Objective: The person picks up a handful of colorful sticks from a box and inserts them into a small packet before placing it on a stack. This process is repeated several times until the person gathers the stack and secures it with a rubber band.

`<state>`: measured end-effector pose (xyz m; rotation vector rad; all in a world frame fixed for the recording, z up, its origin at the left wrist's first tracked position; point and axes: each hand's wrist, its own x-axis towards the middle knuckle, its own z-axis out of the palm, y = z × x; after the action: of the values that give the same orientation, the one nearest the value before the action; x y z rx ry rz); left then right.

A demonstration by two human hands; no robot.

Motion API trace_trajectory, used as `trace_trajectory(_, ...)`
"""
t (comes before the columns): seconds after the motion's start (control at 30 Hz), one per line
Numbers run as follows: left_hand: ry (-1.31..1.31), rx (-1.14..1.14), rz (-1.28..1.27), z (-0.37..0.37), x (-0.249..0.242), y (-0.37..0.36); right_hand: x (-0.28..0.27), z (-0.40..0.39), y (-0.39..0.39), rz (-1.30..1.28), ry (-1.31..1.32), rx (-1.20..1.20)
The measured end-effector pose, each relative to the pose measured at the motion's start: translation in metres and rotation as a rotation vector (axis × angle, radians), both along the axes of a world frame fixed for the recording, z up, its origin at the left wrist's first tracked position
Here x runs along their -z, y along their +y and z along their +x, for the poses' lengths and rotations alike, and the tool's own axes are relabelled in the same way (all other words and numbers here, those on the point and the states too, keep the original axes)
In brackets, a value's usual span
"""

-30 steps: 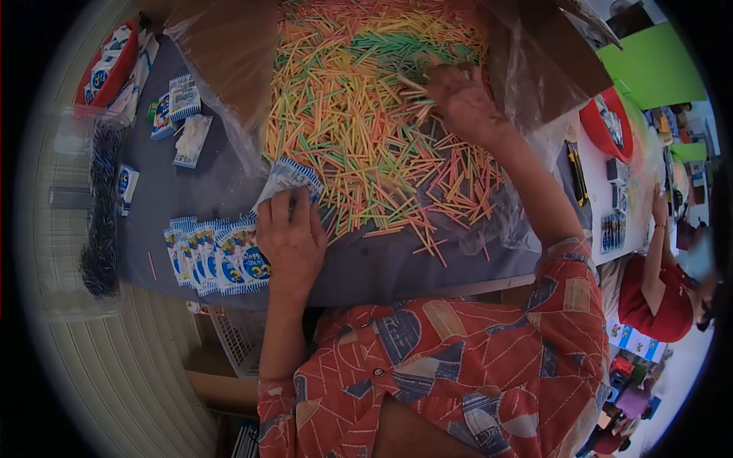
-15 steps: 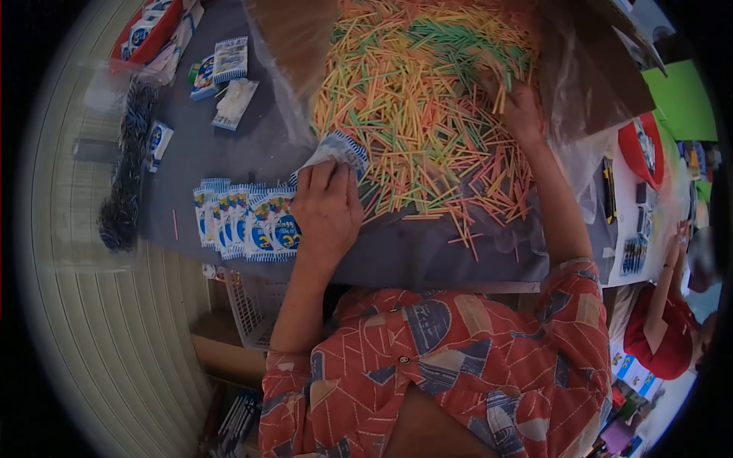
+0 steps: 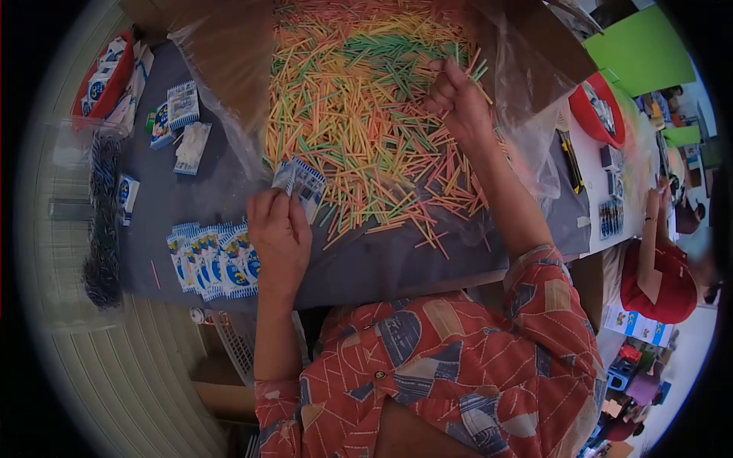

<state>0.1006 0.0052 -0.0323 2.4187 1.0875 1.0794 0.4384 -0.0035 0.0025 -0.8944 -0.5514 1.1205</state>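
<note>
My left hand (image 3: 280,235) is closed on the lower edge of a small blue-and-white packet (image 3: 309,191) by the front of the pile. Above the pile's right side, my right hand (image 3: 463,107) pinches several thin coloured sticks (image 3: 479,70). Loose pink, yellow, orange and green sticks (image 3: 343,114) lie heaped before me on clear plastic in a cardboard box (image 3: 229,53). A row of printed blue-and-white packets (image 3: 206,259) overlaps on the grey table (image 3: 351,263), left of my left hand.
Several packets (image 3: 183,105) and a white-topped one (image 3: 192,147) lie farther left. Red bowls of packets stand at left (image 3: 103,80) and right (image 3: 598,111). A clear container (image 3: 103,229) holds dark thin strands. A yellow-black cutter (image 3: 571,160) lies right. Another person in red (image 3: 660,282) sits beyond.
My right hand has lifted from the heap with sticks in its fingers. My left hand still holds the packet, now turned to show its printed panel. The view has shifted.
</note>
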Motion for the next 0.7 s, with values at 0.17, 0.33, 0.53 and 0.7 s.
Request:
trace_trajectory(0.17, 0.189, -0.063, 0.193, 0.018, -0.004, -0.009, 0.012, -0.004, -0.001, 0.113, -0.119, 0.040)
trace_trajectory(0.33, 0.114, -0.094, 0.139, 0.016, -0.004, -0.004, 0.014, -0.006, -0.004, 0.071, 0.070, -0.171)
trace_trajectory(0.53, -0.184, 0.029, -0.117, 0.024, -0.021, 0.001, -0.020, -0.040, -0.006, 0.267, 0.137, -0.270)
trace_trajectory(0.7, -0.397, 0.142, -0.347, 0.046, -0.028, -0.005, -0.036, -0.088, -0.010, 0.287, 0.120, -0.358)
